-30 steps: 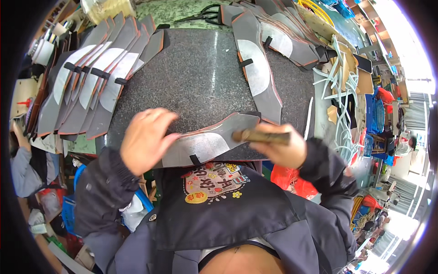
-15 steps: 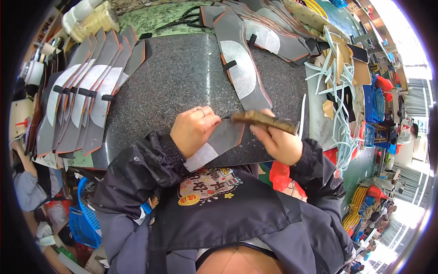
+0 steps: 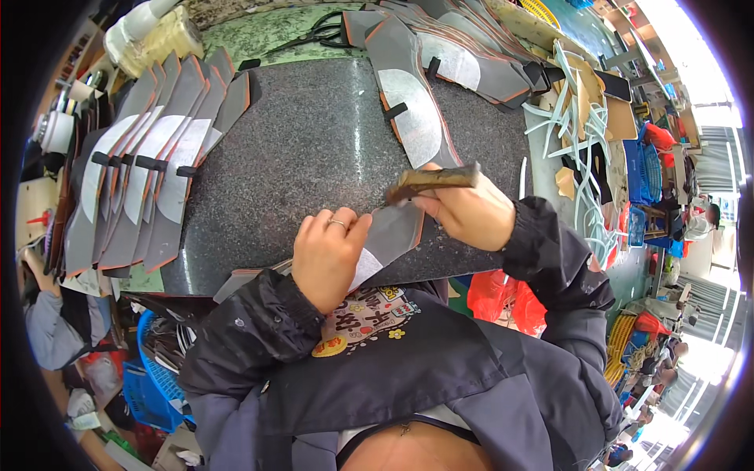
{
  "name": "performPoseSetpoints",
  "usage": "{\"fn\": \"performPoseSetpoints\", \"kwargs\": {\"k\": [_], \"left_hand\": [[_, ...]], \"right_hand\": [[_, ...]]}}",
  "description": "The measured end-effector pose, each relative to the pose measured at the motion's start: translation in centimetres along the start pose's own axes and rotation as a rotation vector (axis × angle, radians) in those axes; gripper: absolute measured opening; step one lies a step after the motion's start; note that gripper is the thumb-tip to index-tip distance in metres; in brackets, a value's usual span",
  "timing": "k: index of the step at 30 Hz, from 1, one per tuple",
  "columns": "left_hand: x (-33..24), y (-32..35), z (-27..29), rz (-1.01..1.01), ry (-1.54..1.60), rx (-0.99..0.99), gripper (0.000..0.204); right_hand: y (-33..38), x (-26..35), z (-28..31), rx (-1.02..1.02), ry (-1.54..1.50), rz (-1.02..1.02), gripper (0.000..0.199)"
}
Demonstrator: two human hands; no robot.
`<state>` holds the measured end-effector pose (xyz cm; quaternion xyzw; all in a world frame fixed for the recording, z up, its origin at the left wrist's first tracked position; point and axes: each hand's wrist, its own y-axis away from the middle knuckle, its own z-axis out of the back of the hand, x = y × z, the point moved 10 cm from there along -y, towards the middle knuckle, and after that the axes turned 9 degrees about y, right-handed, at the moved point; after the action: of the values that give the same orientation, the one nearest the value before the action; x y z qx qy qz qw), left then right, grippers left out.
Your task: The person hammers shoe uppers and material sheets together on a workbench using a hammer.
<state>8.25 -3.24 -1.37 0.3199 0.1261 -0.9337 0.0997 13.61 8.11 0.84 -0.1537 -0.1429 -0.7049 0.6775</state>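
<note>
Brown, worn and bar-shaped, the tool (image 3: 436, 181) sits clamped between thumb and fingers of the right hand (image 3: 477, 213); kind of tool unclear. Its darker left end is at the upper edge of the grey piece (image 3: 397, 233); contact cannot be made out.

Left hand (image 3: 326, 259): fingers bent and close together, ring on one, thumb and forefinger tips at the same upper edge, left of the tool. Whether they pinch the piece or only press it, cannot tell.

Grey piece lies at the near edge of the dark speckled slab (image 3: 290, 149), between the two hands and partly under the left. Orange line along its right end; white patch beside the left hand. Another stretch of grey shows left of the left forearm, whether the same piece unclear.

Farther out, on the slab's right side: a similar piece (image 3: 412, 114), white patch, black tab, lower end near the right hand. Beyond it, upper right, an overlapping stack (image 3: 463, 59). On the left, a fanned row (image 3: 149, 169), black tabs roughly in line.

Past the far edge, black scissors (image 3: 314, 33). Right of the slab, tangled pale strips (image 3: 577, 145). Below right, a red bag (image 3: 503, 298); lower left, a blue basket (image 3: 153, 396).
</note>
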Motion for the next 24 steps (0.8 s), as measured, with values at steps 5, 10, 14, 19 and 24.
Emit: {"fn": "performPoseSetpoints", "kwargs": {"k": [5,10,14,19,24], "left_hand": [[-1.6,0.4,-0.7,-0.095,-0.206,-0.005,0.032],[-0.9,0.6,-1.5,-0.034,-0.190,0.081,0.036],[3.5,1.4,1.1,0.173,0.284,-0.008,0.029],[0.6,3.0,1.1,-0.040,-0.063,-0.078,0.028],[-0.8,3.2,0.2,-0.130,-0.250,0.011,0.036]], "right_hand": [[0.0,-0.6,-1.2,0.006,0.053,-0.108,0.017],[0.0,2.0,-1.9,0.208,0.131,-0.109,0.016],[0.1,1.9,-2.1,0.100,0.194,-0.151,0.018],[-0.4,1.0,-1.2,-0.036,0.054,-0.019,0.017],[-0.2,3.2,-2.2,0.057,0.048,-0.001,0.017]]}}
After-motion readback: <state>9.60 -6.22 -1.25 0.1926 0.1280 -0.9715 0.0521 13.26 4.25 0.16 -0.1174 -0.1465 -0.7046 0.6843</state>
